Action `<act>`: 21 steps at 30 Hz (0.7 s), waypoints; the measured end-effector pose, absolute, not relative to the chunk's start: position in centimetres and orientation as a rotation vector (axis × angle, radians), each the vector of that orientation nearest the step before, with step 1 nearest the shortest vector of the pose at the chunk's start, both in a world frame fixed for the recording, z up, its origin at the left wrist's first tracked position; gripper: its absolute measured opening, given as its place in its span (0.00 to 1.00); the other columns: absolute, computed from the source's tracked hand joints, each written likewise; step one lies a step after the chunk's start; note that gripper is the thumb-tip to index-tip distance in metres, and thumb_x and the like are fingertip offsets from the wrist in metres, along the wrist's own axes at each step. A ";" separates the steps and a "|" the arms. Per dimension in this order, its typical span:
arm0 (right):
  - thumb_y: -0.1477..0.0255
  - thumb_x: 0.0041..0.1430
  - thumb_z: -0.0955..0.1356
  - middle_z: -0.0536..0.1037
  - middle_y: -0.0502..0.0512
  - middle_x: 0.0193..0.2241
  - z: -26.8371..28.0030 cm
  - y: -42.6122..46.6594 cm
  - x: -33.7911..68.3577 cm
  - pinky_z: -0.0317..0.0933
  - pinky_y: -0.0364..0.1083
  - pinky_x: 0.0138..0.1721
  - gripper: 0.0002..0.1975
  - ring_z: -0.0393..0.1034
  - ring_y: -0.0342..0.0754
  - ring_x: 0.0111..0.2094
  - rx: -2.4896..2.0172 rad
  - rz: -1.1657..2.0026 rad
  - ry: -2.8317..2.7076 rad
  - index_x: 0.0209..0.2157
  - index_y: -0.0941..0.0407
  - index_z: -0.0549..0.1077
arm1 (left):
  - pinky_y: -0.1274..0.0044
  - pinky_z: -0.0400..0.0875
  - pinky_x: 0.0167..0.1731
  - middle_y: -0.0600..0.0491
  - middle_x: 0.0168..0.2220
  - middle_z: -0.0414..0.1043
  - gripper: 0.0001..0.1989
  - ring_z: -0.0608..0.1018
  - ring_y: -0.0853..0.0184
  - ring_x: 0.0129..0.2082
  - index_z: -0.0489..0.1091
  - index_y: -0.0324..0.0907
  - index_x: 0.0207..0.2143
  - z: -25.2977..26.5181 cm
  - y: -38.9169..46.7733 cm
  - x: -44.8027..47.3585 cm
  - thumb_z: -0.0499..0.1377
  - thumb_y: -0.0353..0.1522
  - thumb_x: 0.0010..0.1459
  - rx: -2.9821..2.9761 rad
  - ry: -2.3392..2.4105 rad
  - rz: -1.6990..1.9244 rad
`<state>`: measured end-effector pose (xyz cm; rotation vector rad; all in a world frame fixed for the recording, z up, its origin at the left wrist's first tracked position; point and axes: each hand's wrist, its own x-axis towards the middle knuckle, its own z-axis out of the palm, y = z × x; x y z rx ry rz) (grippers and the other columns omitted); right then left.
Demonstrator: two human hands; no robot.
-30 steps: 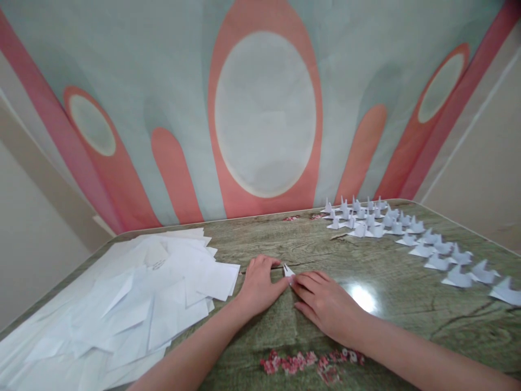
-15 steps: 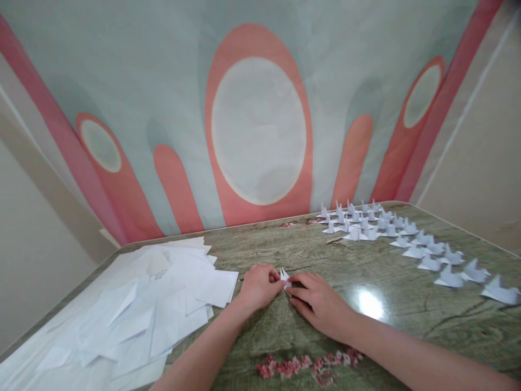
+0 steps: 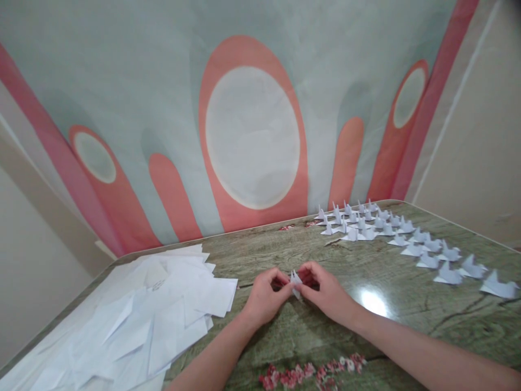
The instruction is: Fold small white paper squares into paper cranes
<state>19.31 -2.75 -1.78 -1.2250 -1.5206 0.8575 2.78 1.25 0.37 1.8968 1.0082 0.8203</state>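
Observation:
A small folded white paper piece (image 3: 296, 282), with pointed tips standing up, is held between my two hands over the middle of the table. My left hand (image 3: 268, 293) pinches its left side between thumb and fingers. On the other side, my right hand (image 3: 323, 288) grips it with the thumb in front and the fingers curled behind. Parts of the paper are hidden by the fingertips. Several finished paper birds (image 3: 448, 274) stand in rows at the right and back right.
A spread pile of white paper sheets (image 3: 163, 320) covers the table's left side. The wood-patterned table (image 3: 407, 336) carries a pink flower print (image 3: 293, 376) near its front. A patterned backdrop (image 3: 252, 136) rises behind the far edge.
Both hands have turned and lifted slightly, and my right thumb now shows in front of the paper. The folded piece has shifted a little right. The camera view has tilted slightly.

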 end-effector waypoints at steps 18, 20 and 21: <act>0.63 0.56 0.64 0.70 0.48 0.21 -0.3 -3.0 19.6 0.55 0.40 0.27 0.14 0.62 0.42 0.25 -1.155 1.051 -1.623 0.26 0.59 0.71 | 0.77 0.64 0.36 0.52 0.30 0.72 0.14 0.71 0.68 0.32 0.75 0.37 0.32 1.0 1.5 2.1 0.62 0.40 0.50 1.572 0.790 0.753; 0.63 0.56 0.63 0.70 0.48 0.21 -0.2 -3.0 19.6 0.55 0.40 0.26 0.14 0.61 0.42 0.24 -1.146 1.054 -1.630 0.26 0.59 0.72 | 0.77 0.64 0.36 0.52 0.29 0.71 0.15 0.71 0.68 0.31 0.74 0.37 0.30 1.0 1.6 2.1 0.62 0.41 0.49 1.563 0.804 0.740; 0.63 0.56 0.63 0.70 0.48 0.21 -0.2 -3.0 19.6 0.55 0.40 0.27 0.14 0.61 0.42 0.24 -1.138 1.056 -1.637 0.26 0.59 0.72 | 0.78 0.64 0.36 0.52 0.29 0.71 0.15 0.71 0.69 0.31 0.74 0.37 0.29 0.9 1.6 2.1 0.63 0.41 0.48 1.557 0.810 0.733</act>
